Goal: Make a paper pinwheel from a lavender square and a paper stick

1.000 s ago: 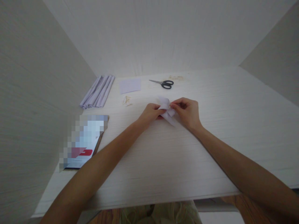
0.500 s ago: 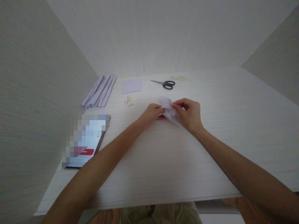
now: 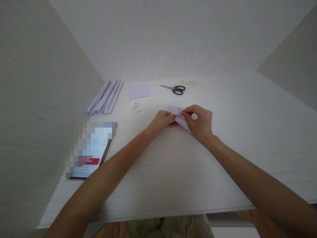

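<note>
A folded piece of pale lilac paper is held just above the middle of the table. My left hand pinches it from the left, thumb on top and fingers underneath. From the right, my right hand grips the paper between thumb and forefinger. One loose flap slants down toward the right palm, and part of the paper is hidden by my fingers. Beyond the hands lie scissors with black handles, their blades pointing left.
At the back left is a stack of rolled or folded lilac paper. A flat lilac sheet lies beside it, with a small pile of thin pale bits in front. A phone or tablet, partly blurred, rests near my left forearm. Walls enclose the table.
My right fingers have shifted slightly left on the paper. Its upper loop sits a little lower and flatter, and the lower flap shows less. My left hand stays almost still.
</note>
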A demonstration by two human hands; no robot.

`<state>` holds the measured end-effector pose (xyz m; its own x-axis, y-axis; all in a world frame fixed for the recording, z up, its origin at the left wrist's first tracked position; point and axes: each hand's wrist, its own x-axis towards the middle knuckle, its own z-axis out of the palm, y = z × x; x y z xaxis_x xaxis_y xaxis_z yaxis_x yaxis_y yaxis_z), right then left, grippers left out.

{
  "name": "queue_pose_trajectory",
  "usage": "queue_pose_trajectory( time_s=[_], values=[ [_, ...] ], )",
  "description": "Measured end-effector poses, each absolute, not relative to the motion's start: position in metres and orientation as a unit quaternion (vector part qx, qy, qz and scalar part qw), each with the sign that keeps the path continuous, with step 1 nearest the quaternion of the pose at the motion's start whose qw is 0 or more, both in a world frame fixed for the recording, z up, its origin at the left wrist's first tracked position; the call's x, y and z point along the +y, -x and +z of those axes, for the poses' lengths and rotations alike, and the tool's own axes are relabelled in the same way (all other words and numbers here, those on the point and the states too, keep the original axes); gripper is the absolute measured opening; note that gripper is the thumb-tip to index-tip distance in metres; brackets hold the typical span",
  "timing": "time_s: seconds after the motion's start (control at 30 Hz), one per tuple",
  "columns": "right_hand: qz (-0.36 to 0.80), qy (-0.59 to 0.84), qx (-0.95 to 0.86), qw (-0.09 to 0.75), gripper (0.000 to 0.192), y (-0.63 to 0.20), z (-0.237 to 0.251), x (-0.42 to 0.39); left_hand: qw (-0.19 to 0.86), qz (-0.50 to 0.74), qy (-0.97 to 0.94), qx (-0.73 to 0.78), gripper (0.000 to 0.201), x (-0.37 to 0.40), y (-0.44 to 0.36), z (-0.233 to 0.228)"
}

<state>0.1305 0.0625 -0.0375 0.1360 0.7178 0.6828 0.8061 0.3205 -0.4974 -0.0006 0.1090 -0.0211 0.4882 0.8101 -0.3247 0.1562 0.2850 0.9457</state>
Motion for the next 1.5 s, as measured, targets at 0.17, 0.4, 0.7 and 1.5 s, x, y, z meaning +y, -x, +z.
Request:
queue_pose_trajectory(
  time_s=[0.17, 0.4, 0.7, 1.5],
  values=[
    [-0.039, 0.577, -0.655, 0.486, 0.007, -0.130, -0.038, 0.062, 0.659, 0.249, -0.550, 0.449, 0.012, 0.108, 0.000, -0.021],
    [-0.034, 0.575, -0.655, 0.488, 0.007, -0.129, -0.036, 0.061, 0.660, 0.251, -0.539, 0.459, 0.012, 0.109, -0.002, -0.021],
    [0.061, 0.587, -0.616, 0.521, 0.007, -0.131, -0.039, 0.065, 0.631, 0.245, -0.569, 0.467, 0.010, 0.111, -0.001, -0.026],
    [-0.007, 0.555, -0.688, 0.467, 0.007, -0.135, -0.035, 0.063, 0.476, 0.238, -0.724, 0.438, 0.019, 0.114, 0.003, -0.032]
  ],
)
